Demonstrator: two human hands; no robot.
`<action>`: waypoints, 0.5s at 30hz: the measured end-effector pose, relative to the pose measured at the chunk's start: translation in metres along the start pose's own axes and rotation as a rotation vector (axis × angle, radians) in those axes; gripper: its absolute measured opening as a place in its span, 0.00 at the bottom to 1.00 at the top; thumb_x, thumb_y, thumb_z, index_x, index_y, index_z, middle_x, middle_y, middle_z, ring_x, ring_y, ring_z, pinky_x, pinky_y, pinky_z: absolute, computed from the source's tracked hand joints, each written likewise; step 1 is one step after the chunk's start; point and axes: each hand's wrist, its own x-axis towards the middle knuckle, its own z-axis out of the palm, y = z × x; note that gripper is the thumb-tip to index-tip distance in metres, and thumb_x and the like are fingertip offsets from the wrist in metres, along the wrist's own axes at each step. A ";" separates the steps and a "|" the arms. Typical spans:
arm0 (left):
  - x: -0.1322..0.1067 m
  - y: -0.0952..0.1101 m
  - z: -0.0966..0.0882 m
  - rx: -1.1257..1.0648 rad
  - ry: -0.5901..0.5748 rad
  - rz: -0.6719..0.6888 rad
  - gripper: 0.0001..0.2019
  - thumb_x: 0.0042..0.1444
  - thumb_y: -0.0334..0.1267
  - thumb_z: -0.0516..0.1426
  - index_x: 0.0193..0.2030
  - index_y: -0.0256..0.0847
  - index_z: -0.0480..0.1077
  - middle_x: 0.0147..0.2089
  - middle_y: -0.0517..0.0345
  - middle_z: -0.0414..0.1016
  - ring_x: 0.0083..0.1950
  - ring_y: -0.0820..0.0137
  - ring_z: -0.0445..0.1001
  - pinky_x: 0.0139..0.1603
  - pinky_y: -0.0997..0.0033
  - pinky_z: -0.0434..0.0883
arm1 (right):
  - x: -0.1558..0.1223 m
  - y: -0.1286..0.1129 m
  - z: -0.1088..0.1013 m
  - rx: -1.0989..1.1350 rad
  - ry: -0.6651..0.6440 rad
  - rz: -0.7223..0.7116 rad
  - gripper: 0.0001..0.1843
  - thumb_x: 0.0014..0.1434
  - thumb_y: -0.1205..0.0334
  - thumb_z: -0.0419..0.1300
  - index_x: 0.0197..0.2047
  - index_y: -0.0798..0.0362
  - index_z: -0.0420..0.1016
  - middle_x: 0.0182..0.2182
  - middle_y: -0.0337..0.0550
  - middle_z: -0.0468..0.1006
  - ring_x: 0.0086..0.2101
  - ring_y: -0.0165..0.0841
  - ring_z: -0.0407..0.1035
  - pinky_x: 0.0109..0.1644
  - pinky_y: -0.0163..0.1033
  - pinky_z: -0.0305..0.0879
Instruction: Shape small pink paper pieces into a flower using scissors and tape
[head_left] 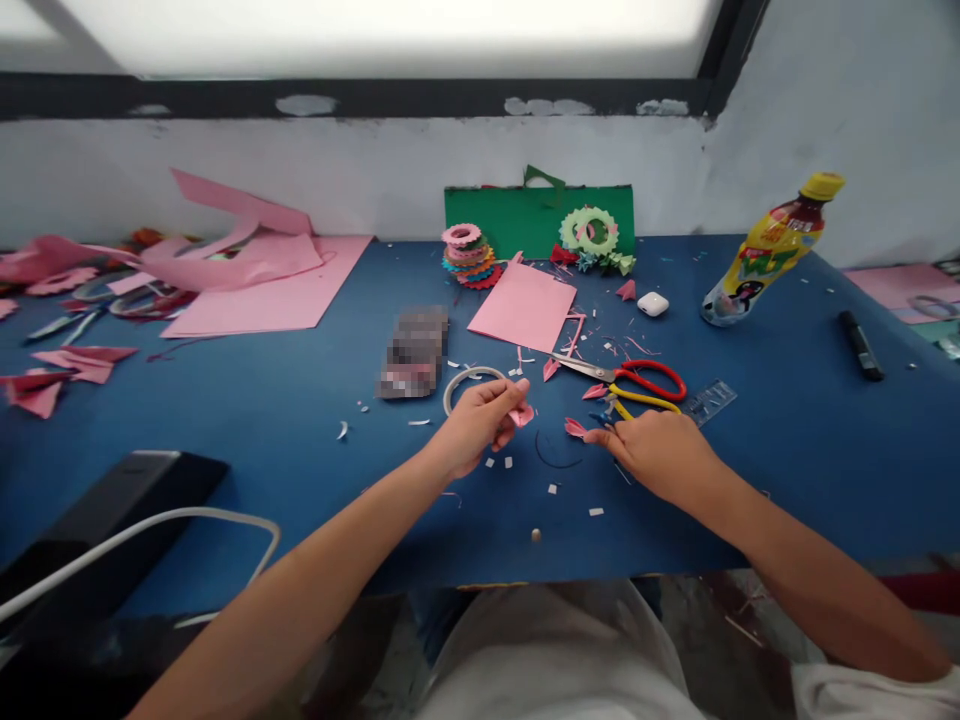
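Observation:
My left hand is closed in a pinch on a small folded pink paper piece, held just above the blue table. A tape ring lies right behind it. My right hand rests on the table with its fingertips touching another small pink folded piece. Red and yellow scissors lie just beyond the right hand. A pink paper square lies further back.
Stacked paper rings, a green card and a green paper wreath stand at the back. A bottle, white earbud case, black marker, clear ruler, large pink sheets and a black box surround the area.

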 end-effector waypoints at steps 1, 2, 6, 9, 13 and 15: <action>-0.001 0.001 0.000 -0.010 -0.002 -0.009 0.18 0.54 0.51 0.56 0.26 0.37 0.64 0.21 0.65 0.63 0.14 0.84 0.58 0.11 0.85 0.52 | 0.001 0.001 0.000 0.059 0.021 0.004 0.38 0.61 0.38 0.34 0.23 0.55 0.72 0.22 0.50 0.76 0.26 0.37 0.71 0.25 0.35 0.52; -0.001 0.001 0.000 -0.022 -0.002 -0.020 0.18 0.54 0.51 0.56 0.26 0.37 0.65 0.21 0.64 0.63 0.14 0.84 0.58 0.11 0.85 0.52 | 0.001 0.004 0.000 0.151 0.035 0.008 0.38 0.61 0.37 0.33 0.20 0.55 0.69 0.20 0.48 0.74 0.24 0.35 0.69 0.25 0.35 0.51; -0.002 0.003 -0.002 -0.064 -0.027 -0.057 0.17 0.54 0.51 0.56 0.28 0.36 0.68 0.23 0.63 0.65 0.17 0.83 0.60 0.11 0.85 0.57 | 0.007 0.023 -0.003 0.691 0.065 -0.022 0.36 0.61 0.37 0.31 0.16 0.53 0.57 0.13 0.38 0.62 0.18 0.26 0.60 0.23 0.33 0.51; -0.004 0.005 -0.002 -0.065 -0.079 -0.060 0.14 0.53 0.48 0.58 0.33 0.37 0.71 0.30 0.58 0.69 0.22 0.80 0.64 0.14 0.84 0.64 | 0.012 0.037 -0.005 0.714 0.210 0.013 0.36 0.61 0.38 0.29 0.17 0.53 0.56 0.14 0.38 0.61 0.18 0.26 0.59 0.24 0.33 0.51; -0.007 0.008 -0.001 -0.018 -0.145 -0.061 0.13 0.51 0.44 0.60 0.40 0.38 0.72 0.38 0.53 0.70 0.30 0.76 0.68 0.21 0.82 0.71 | 0.020 0.047 -0.003 0.120 0.234 0.241 0.37 0.59 0.35 0.34 0.21 0.54 0.67 0.19 0.47 0.69 0.23 0.35 0.67 0.25 0.36 0.49; -0.009 0.009 0.000 0.003 -0.151 -0.044 0.14 0.51 0.43 0.60 0.42 0.38 0.72 0.41 0.52 0.70 0.33 0.75 0.69 0.24 0.80 0.73 | 0.023 0.049 0.000 -0.053 0.130 0.294 0.36 0.59 0.35 0.37 0.26 0.55 0.71 0.23 0.51 0.74 0.25 0.39 0.70 0.26 0.37 0.52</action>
